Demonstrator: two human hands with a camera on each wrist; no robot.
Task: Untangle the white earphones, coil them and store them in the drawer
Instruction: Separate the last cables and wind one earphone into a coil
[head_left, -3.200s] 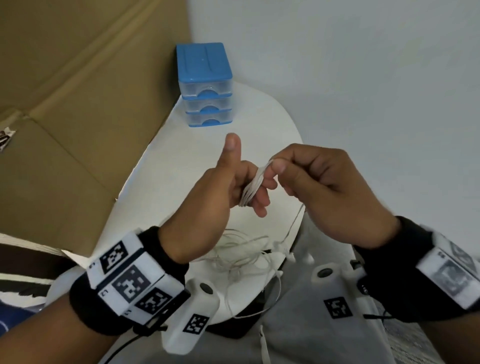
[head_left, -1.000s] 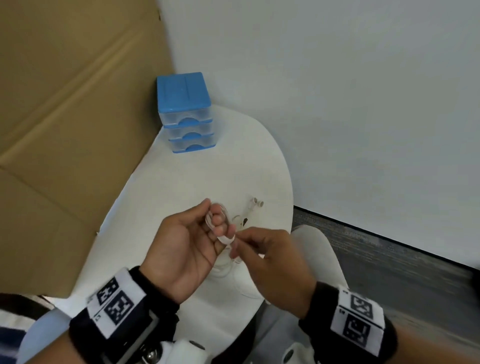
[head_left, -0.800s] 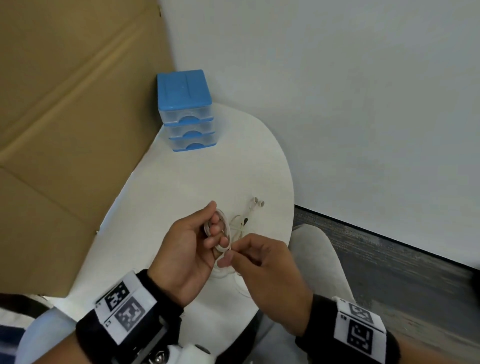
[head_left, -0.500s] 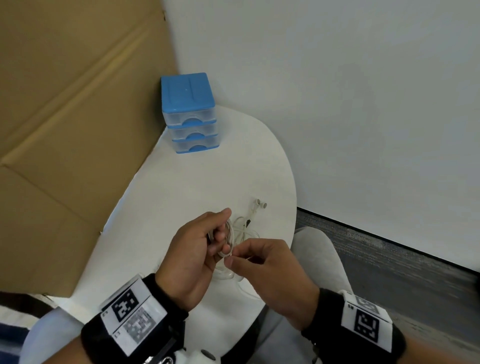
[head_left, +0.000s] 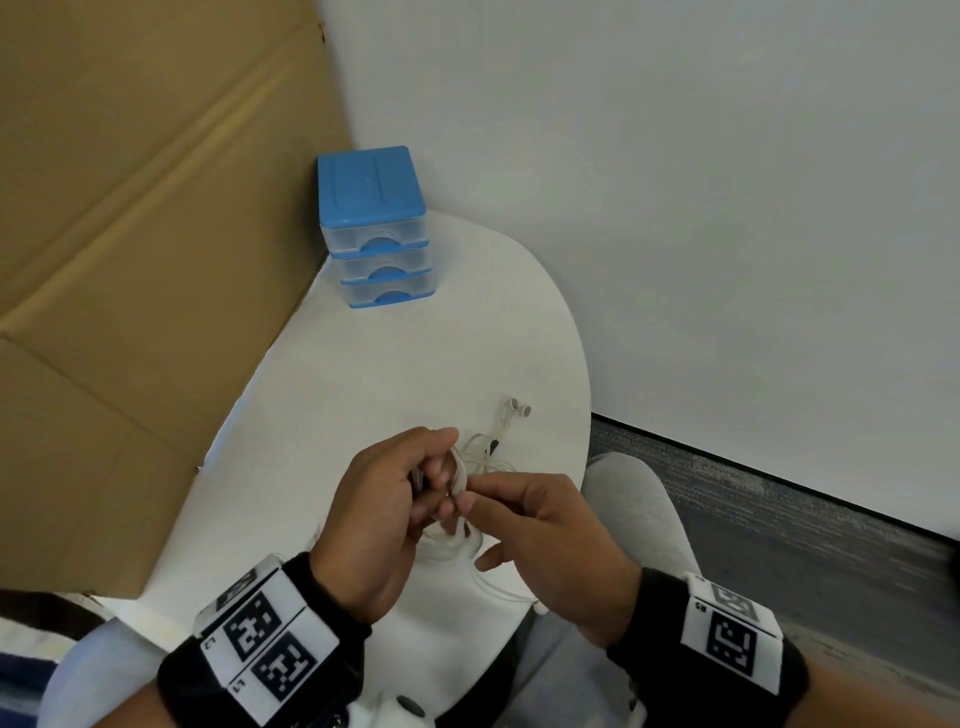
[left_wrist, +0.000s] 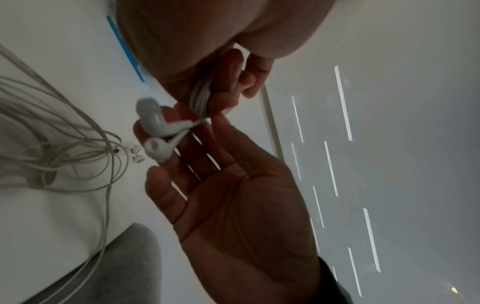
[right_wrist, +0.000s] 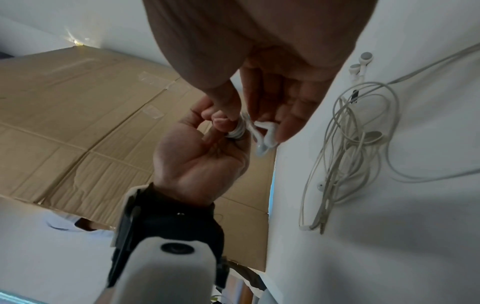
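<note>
The white earphones (head_left: 458, 470) are wound in a tight coil (right_wrist: 237, 131) round the fingers of my left hand (head_left: 441, 478), which grips it just above the white table (head_left: 363, 395). My right hand (head_left: 467, 501) pinches the cable's loose end beside the coil. The two earbuds (left_wrist: 155, 123) stick out between its thumb and fingers, with the other fingers spread. The earbuds (right_wrist: 265, 137) also show in the right wrist view. The blue three-drawer unit (head_left: 376, 228) stands at the table's far corner with all drawers closed.
A second tangled white cable (head_left: 485, 449) lies on the table just beyond my hands, with its earbuds (head_left: 519, 409) toward the far edge. Brown cardboard (head_left: 130, 260) walls the left side. A white wall and grey carpet (head_left: 779, 519) are on the right.
My hands have come down from in front of me to just over the table. The coil on my left fingers is fuller, and only the short earbud end remains in my right fingers.
</note>
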